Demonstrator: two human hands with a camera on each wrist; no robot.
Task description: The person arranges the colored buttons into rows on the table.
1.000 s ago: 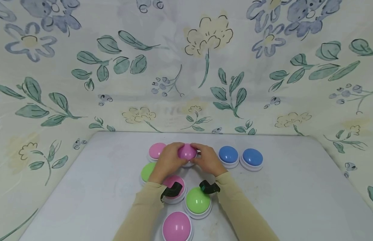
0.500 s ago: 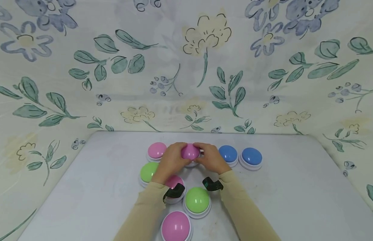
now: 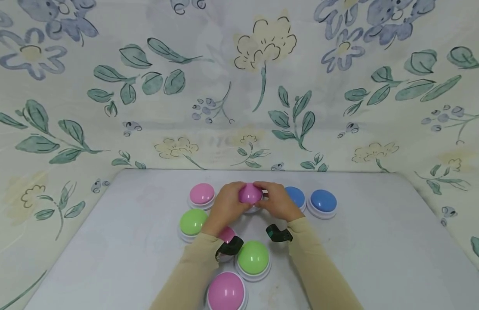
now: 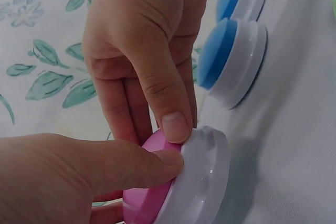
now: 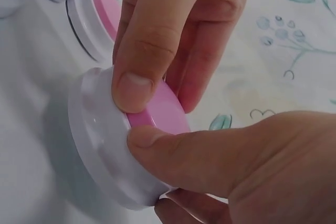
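Both hands hold one pink push button with a white base near the back of the table. My left hand grips its left side, and my right hand grips its right side. In the left wrist view both thumbs press side by side where the pink dome meets the white base. The right wrist view shows the white base tilted close over the tabletop, a shadow beside it. Fingers curl behind the dome, partly hidden.
Two blue buttons, one beside the other, stand right of my hands. At left are a pink and a green button. Nearer lie a half-hidden pink, a green and a pink button. Floral cloth hangs behind.
Both hands have moved a little to the right together with the held pink button, closer to the blue buttons. The right hand now overlaps the nearer blue button in the head view.
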